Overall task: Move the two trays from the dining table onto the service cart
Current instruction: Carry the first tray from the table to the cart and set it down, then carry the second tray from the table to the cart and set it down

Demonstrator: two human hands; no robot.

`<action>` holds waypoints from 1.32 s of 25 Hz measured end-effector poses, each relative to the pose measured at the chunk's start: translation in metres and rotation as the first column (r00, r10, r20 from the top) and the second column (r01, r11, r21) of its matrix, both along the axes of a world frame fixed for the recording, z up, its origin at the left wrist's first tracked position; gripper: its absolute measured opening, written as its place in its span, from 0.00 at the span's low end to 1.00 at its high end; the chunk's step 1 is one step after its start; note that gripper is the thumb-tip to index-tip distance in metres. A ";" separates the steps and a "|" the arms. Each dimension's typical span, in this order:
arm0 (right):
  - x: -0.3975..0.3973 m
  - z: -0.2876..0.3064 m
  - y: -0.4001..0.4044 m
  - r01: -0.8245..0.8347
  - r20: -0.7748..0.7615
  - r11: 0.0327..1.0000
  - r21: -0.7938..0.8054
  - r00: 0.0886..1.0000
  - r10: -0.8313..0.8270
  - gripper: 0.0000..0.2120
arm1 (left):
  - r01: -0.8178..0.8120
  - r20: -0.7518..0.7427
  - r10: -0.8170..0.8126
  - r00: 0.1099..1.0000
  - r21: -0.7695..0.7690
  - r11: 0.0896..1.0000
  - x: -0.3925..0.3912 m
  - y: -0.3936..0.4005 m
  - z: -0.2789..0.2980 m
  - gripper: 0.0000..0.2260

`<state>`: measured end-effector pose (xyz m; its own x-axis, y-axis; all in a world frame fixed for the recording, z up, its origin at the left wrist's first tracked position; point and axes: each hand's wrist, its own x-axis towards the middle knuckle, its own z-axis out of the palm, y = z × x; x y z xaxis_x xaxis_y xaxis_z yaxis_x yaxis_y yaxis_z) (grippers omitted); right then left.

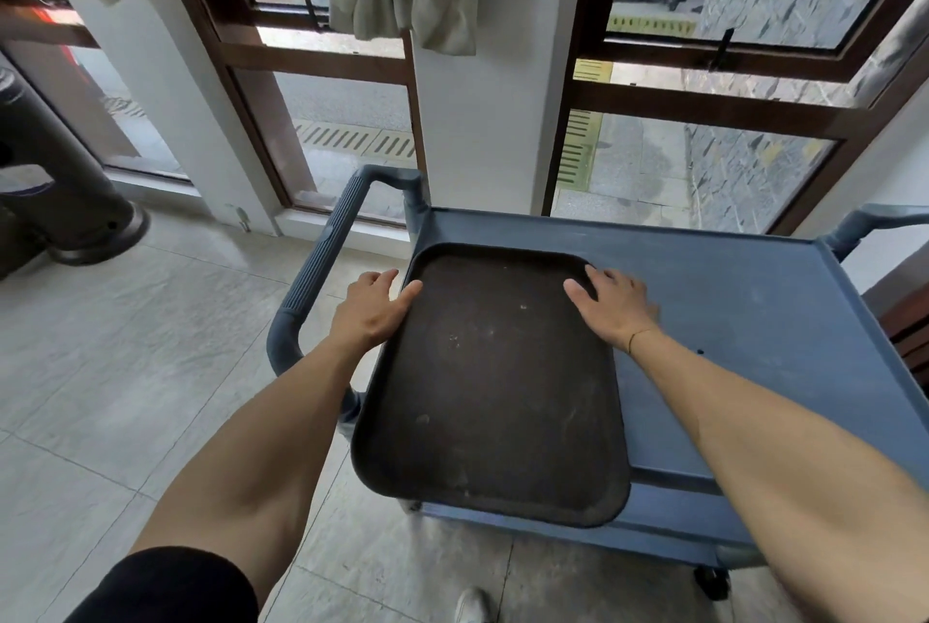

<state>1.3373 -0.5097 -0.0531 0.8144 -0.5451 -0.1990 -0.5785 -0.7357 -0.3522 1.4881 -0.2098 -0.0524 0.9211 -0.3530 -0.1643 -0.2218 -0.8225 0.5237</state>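
A dark brown rectangular tray (495, 386) lies on the left part of the blue service cart's top shelf (744, 321), its near edge hanging out over the cart's front edge. My left hand (369, 308) grips the tray's left rim near the far corner, thumb on top. My right hand (613, 306) holds the right rim near the far corner, fingers spread over the edge. Only this one tray is in view; the dining table is out of sight.
The cart's ribbed handle (327, 260) rises at the left, a second handle (874, 218) at the far right. Windows and a white pillar (482, 130) stand just behind the cart. A dark cylindrical post base (85, 220) sits on the tiled floor at left.
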 end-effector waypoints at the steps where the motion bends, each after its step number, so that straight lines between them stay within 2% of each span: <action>1: -0.002 0.009 -0.001 -0.039 0.006 0.998 -0.050 0.999 0.039 0.35 | 0.022 0.068 -0.024 0.997 0.030 0.999 -0.005 0.002 0.006 0.32; 5: -0.016 0.038 -0.012 -0.183 -0.001 0.963 -0.196 0.982 0.187 0.37 | -0.001 0.244 -0.028 0.969 0.116 0.993 -0.035 0.002 0.024 0.34; 12: -0.042 0.072 -0.031 -0.287 0.076 0.919 -0.269 0.945 0.317 0.38 | -0.168 0.328 0.102 0.939 0.178 0.970 -0.103 0.006 0.047 0.36; 17: -0.046 0.090 -0.012 -0.428 0.095 0.844 -0.324 0.873 0.479 0.37 | -0.334 0.395 0.243 0.886 0.178 0.926 -0.163 0.031 0.068 0.35; 22: -0.042 0.101 0.041 -0.598 0.130 0.722 -0.347 0.732 0.669 0.37 | -0.498 0.436 0.389 0.811 0.165 0.851 -0.234 0.087 0.086 0.36; 27: -0.050 0.103 0.125 -0.768 0.170 0.583 -0.264 0.559 0.812 0.36 | -0.674 0.429 0.556 0.712 0.195 0.713 -0.314 0.157 0.098 0.36; 33: -0.089 0.105 0.236 -0.903 0.185 0.359 -0.238 0.320 0.929 0.36 | -0.829 0.425 0.715 0.555 0.216 0.515 -0.434 0.228 0.102 0.39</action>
